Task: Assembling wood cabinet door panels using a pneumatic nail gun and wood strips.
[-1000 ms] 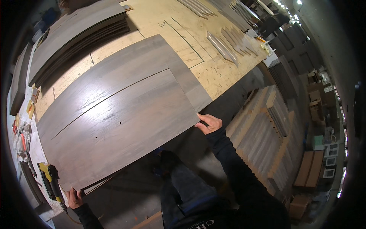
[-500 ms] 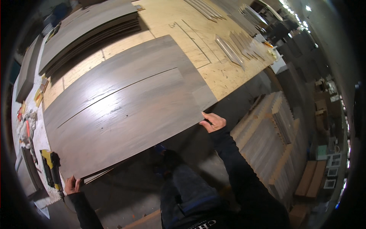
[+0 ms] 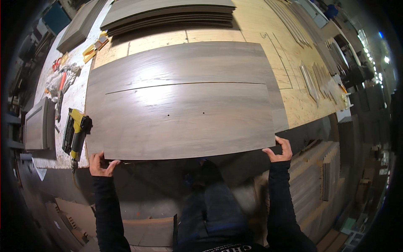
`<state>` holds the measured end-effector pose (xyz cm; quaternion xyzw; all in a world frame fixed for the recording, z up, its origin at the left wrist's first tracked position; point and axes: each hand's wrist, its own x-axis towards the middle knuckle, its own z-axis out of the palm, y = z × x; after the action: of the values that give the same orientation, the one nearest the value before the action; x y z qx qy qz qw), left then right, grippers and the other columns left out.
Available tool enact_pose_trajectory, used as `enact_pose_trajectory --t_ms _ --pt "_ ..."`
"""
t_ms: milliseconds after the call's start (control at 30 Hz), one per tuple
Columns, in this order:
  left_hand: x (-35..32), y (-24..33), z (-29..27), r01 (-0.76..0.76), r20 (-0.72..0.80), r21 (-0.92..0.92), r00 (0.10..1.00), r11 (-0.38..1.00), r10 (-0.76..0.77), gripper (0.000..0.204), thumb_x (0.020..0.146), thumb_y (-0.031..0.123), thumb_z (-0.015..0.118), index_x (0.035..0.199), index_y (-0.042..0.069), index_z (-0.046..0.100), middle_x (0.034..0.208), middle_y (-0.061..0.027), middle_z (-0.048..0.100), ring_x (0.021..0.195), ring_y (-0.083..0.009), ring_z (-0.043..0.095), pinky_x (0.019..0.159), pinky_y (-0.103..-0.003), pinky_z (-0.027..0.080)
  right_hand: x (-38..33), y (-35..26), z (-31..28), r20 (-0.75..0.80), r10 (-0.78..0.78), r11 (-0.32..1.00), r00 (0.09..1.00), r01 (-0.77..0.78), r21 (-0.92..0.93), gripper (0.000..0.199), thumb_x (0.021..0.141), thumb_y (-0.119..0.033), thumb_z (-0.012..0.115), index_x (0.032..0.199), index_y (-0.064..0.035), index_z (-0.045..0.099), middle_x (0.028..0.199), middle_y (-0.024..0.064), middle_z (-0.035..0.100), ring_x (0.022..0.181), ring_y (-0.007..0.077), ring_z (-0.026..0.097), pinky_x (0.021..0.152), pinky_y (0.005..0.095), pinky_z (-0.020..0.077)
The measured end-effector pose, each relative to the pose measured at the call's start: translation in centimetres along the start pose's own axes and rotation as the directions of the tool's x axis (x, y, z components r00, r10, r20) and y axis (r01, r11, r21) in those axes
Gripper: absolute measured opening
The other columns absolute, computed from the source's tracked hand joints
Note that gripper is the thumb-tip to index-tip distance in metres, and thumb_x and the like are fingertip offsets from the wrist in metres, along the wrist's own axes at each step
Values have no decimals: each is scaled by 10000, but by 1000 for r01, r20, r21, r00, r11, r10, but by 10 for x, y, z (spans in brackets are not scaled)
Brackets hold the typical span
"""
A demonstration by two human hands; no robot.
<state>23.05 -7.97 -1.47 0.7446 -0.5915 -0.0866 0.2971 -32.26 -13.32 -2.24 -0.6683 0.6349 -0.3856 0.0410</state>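
A grey-brown wooden drawer front [image 3: 184, 130] with two small dark holes lies flat before me. It rests over a larger grey-brown wooden panel [image 3: 180, 63], which shows beyond its far edge and to its right. My left hand [image 3: 103, 164] holds the near left corner, thumb at the front edge and fingers bent at the side. At the near right corner my right hand [image 3: 280, 150] grips likewise, its thumb against the front edge. Fingertips under the edge are hidden. A yellow and black nail gun [image 3: 77, 132] lies just left of the panels, close to my left hand.
Beyond the panels stands a stack of similar panels [image 3: 168, 14] on the plywood tabletop [image 3: 247, 33]. Thin wood strips [image 3: 310, 82] lie at the right. Leftward are a rag [image 3: 63, 80], a small framed door [image 3: 40, 126] and a yellow clamp-like tool [image 3: 90, 52]. More boards [image 3: 308, 189] are stacked lower right.
The view has turned, so the panels now lie nearly level across it. Both hands remain at the near corners; the right thumb has shifted onto the front edge.
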Motion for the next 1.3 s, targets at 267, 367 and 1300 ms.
enact_pose_trajectory --t_ms 267,367,1300 --pt "-4 12 22 4 -240 52 971 999 8 656 440 323 822 971 22 580 766 -68 490 579 -171 470 518 -262 402 7 -9 9 -11 -78 984 997 75 -159 803 428 -454 797 1068 -45 538 867 97 520 793 247 522 665 325 432" --pt "-4 13 20 10 -252 27 968 1000 -3 665 438 323 826 978 20 582 756 -58 481 572 -152 459 506 -249 394 7 -16 2 39 67 990 997 -61 -130 771 452 -439 795 1066 -51 538 894 99 508 829 265 518 712 342 431" --pt "17 198 108 -558 176 43 821 829 543 569 628 593 617 1027 187 601 1207 -103 486 1147 -313 411 950 -494 255 174 -144 186 379 -112 991 919 133 -31 269 687 -319 648 837 -96 636 869 79 544 903 237 501 862 356 343"
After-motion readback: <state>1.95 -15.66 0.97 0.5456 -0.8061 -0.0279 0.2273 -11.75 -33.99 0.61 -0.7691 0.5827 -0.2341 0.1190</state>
